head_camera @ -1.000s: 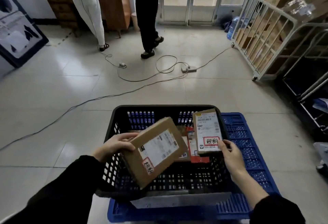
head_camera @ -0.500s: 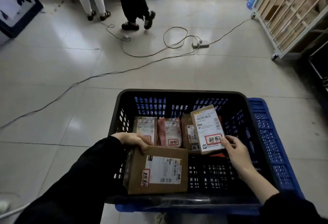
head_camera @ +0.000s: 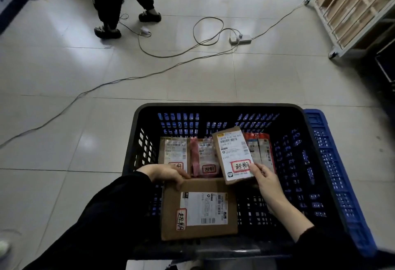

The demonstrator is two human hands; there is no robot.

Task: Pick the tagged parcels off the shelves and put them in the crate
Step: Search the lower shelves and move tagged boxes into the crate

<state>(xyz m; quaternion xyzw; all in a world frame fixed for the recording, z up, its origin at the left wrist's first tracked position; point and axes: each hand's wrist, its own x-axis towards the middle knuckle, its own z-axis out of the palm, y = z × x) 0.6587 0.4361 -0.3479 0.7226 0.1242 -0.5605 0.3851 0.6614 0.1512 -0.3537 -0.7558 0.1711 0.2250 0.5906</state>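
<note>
Left grip (head_camera: 166,173) clasps a big box (head_camera: 198,210), right grip (head_camera: 267,182) pinches a small parcel (head_camera: 233,154), both in the crate (head_camera: 213,106); three parcels (head_camera: 174,152) already lie inside.

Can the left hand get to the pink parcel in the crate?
Probably yes: the pink parcel lies just past the left hand, with nothing between them. But that hand is gripping the big brown box, so it must let go first.

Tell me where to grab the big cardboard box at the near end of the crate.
Grip the big cardboard box by its far edge, coming from above: it lies roughly flat, label up, and its near edge sits close to the crate wall. The left hand holds its far left corner.
</note>
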